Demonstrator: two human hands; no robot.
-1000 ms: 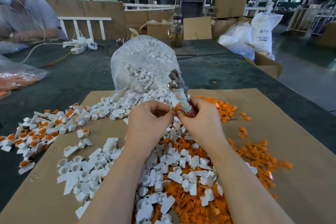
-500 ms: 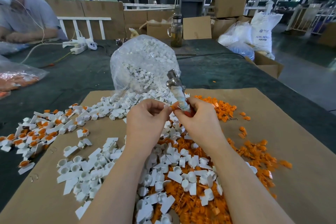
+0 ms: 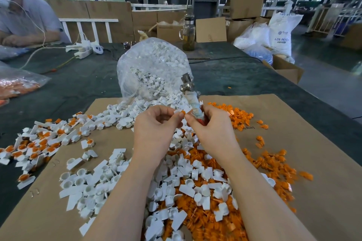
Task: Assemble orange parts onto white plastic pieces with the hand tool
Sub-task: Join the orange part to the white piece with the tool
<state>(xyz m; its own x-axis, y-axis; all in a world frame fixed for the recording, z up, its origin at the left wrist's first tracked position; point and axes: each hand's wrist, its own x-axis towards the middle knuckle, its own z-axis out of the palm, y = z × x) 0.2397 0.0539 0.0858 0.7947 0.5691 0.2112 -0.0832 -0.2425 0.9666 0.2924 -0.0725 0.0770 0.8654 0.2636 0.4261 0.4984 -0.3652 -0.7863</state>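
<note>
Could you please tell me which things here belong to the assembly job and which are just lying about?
In use: left hand pinching white piece with orange part; right hand gripping hand tool; loose orange parts; bag of white pieces.

Lying about: glass bottle; power strip; resin sack.

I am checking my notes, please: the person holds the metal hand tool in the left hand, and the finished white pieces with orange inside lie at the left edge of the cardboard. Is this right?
Not quite. The head view shows the metal hand tool gripped in the right hand, not the left hand, which pinches a small white piece. The finished white pieces with orange inside do lie at the left edge of the cardboard.
</note>
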